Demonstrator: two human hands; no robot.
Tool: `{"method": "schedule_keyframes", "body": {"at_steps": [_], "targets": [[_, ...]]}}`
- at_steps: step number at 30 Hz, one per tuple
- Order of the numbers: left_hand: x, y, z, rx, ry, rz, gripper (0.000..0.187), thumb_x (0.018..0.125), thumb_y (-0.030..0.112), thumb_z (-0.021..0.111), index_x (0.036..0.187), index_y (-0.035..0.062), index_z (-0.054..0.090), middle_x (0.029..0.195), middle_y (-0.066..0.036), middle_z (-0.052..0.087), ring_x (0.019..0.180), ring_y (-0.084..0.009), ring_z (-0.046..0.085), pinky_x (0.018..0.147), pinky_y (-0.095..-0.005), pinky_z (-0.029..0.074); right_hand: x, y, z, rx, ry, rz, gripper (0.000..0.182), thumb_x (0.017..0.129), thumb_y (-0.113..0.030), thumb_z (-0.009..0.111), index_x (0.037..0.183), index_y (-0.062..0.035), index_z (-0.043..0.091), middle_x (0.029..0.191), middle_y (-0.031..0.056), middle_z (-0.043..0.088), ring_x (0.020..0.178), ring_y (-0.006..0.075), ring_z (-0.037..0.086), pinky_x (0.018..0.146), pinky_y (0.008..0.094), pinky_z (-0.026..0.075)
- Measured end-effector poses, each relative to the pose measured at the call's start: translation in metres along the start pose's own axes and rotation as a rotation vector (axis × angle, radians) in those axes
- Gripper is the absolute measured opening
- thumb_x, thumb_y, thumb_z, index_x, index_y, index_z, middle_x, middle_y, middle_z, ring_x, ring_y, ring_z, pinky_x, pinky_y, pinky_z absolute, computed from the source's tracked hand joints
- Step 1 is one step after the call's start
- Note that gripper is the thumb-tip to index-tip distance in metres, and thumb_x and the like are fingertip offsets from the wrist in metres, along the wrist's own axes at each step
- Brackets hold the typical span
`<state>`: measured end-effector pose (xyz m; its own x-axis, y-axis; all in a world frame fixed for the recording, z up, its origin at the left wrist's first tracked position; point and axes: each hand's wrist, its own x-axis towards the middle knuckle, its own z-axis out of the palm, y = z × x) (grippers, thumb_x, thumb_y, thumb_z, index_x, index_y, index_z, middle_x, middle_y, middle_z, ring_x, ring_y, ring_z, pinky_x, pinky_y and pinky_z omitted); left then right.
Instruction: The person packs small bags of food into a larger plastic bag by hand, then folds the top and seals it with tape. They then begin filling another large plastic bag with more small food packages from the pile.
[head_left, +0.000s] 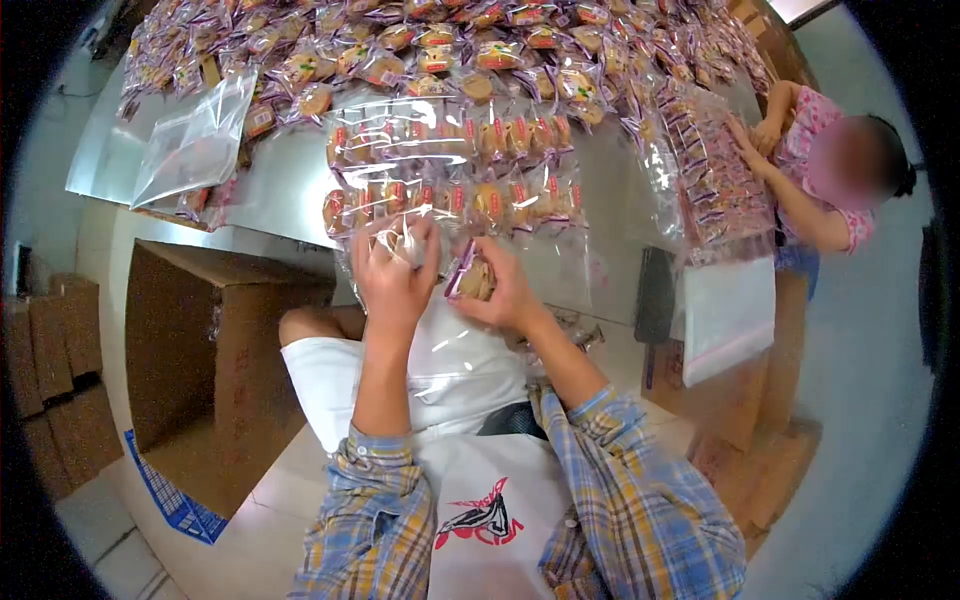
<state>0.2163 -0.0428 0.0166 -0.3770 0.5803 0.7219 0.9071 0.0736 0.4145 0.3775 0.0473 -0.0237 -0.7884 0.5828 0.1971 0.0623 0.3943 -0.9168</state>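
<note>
My right hand (508,290) grips a wrapped pastry (470,281) in clear and purple film, held on its edge over my lap. Close beside it, my left hand (395,268) has its fingers bent round shiny film at the near end of a large clear plastic bag (450,170); glare partly hides what is between them. Inside the bag, two rows of wrapped pastries (488,203) stand on edge side by side on the metal table (290,185). Loose film from the bag hangs toward my lap.
A heap of wrapped pastries (435,50) covers the table's far side. Flat clear bags (195,140) lie at the left edge. An open cardboard box (180,370) stands lower left. At right, a co-worker (825,165) touches another filled bag (715,170), above a bag stack (728,315).
</note>
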Motion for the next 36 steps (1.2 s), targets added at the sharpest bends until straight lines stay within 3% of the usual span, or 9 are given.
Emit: {"method": "schedule_keyframes", "body": {"at_steps": [3, 7, 12, 15, 18, 21, 24, 29, 36], "targets": [[-0.02, 0.001, 0.003, 0.042, 0.039, 0.021, 0.028, 0.074, 0.007, 0.084, 0.1, 0.0085, 0.073, 0.089, -0.005, 0.065, 0.084, -0.0298, 0.059, 0.082, -0.043, 0.048, -0.001, 0.009, 0.0, 0.028, 0.032, -0.06, 0.072, 0.067, -0.032, 0.087, 0.125, -0.0019, 0.058, 0.111, 0.0206, 0.067, 0.098, 0.0383, 0.067, 0.087, 0.0427, 0.052], [-0.028, 0.01, 0.004, 0.0, -0.075, -0.028, 0.023, 0.078, 0.003, 0.08, 0.097, 0.0054, 0.067, 0.104, -0.013, 0.064, 0.097, -0.0324, 0.061, 0.084, -0.0424, 0.047, -0.007, 0.026, 0.002, 0.015, 0.066, -0.074, 0.072, 0.068, -0.032, 0.086, 0.127, -0.0016, 0.058, 0.114, 0.0192, 0.067, 0.104, 0.0334, 0.066, 0.093, 0.041, 0.051], [-0.023, 0.013, 0.011, 0.091, -0.094, -0.069, 0.052, 0.082, 0.013, 0.076, 0.132, 0.0054, 0.064, 0.132, -0.014, 0.059, 0.123, -0.0368, 0.053, 0.108, -0.051, 0.035, -0.003, 0.017, 0.001, 0.157, 0.098, -0.082, 0.073, 0.068, -0.031, 0.087, 0.128, -0.0025, 0.057, 0.117, 0.0169, 0.066, 0.108, 0.0294, 0.065, 0.095, 0.0392, 0.05], [-0.005, 0.016, -0.002, 0.203, -0.235, -0.034, 0.053, 0.083, 0.017, 0.075, 0.133, 0.0056, 0.063, 0.136, -0.013, 0.058, 0.128, -0.0331, 0.051, 0.114, -0.0515, 0.031, -0.011, 0.011, -0.009, 0.174, 0.045, -0.048, 0.078, 0.071, -0.022, 0.088, 0.136, -0.0018, 0.05, 0.117, 0.0092, 0.063, 0.107, 0.0168, 0.06, 0.094, 0.0343, 0.049], [-0.005, 0.018, -0.002, 0.226, -0.277, -0.114, 0.054, 0.083, 0.023, 0.076, 0.133, 0.0091, 0.063, 0.134, -0.01, 0.06, 0.128, -0.0302, 0.052, 0.115, -0.0505, 0.028, -0.022, -0.002, -0.012, -0.013, 0.093, -0.026, 0.076, 0.072, -0.018, 0.089, 0.135, -0.0028, 0.05, 0.116, 0.008, 0.061, 0.107, 0.0148, 0.058, 0.092, 0.0328, 0.05], [-0.005, 0.015, 0.005, 0.226, -0.228, -0.137, 0.055, 0.082, 0.024, 0.077, 0.134, 0.0115, 0.064, 0.129, -0.008, 0.063, 0.123, -0.0281, 0.053, 0.112, -0.0479, 0.029, -0.026, -0.003, -0.012, -0.014, 0.219, 0.173, 0.075, 0.073, -0.018, 0.091, 0.133, -0.0039, 0.049, 0.115, 0.0076, 0.061, 0.105, 0.0151, 0.059, 0.092, 0.0324, 0.05], [-0.005, 0.012, 0.005, 0.269, -0.201, -0.056, 0.055, 0.083, 0.023, 0.077, 0.135, 0.0104, 0.064, 0.12, -0.007, 0.065, 0.112, -0.026, 0.055, 0.109, -0.0481, 0.031, -0.027, 0.01, -0.012, -0.001, 0.452, 0.191, 0.082, 0.071, -0.033, 0.092, 0.135, -0.0062, 0.049, 0.116, 0.0178, 0.067, 0.106, 0.0283, 0.068, 0.089, 0.0382, 0.055], [-0.004, 0.016, 0.005, 0.236, -0.238, -0.074, 0.051, 0.082, 0.021, 0.075, 0.13, 0.0063, 0.066, 0.129, -0.01, 0.063, 0.124, -0.0282, 0.054, 0.112, -0.0501, 0.03, -0.031, -0.009, -0.022, -0.109, 0.242, 0.299, 0.094, 0.073, -0.035, 0.09, 0.145, -0.0079, 0.036, 0.119, 0.0203, 0.065, 0.11, 0.0377, 0.065, 0.097, 0.0451, 0.051], [0.008, 0.029, 0.0, 0.108, -0.336, 0.007, 0.06, 0.081, 0.022, 0.074, 0.138, 0.0065, 0.06, 0.134, -0.011, 0.062, 0.133, -0.0295, 0.052, 0.116, -0.0516, 0.029, -0.04, 0.013, -0.011, -0.008, 0.399, 0.075, 0.084, 0.078, -0.028, 0.088, 0.143, -0.0038, 0.04, 0.132, 0.0167, 0.058, 0.119, 0.0306, 0.061, 0.099, 0.0416, 0.05]]}}
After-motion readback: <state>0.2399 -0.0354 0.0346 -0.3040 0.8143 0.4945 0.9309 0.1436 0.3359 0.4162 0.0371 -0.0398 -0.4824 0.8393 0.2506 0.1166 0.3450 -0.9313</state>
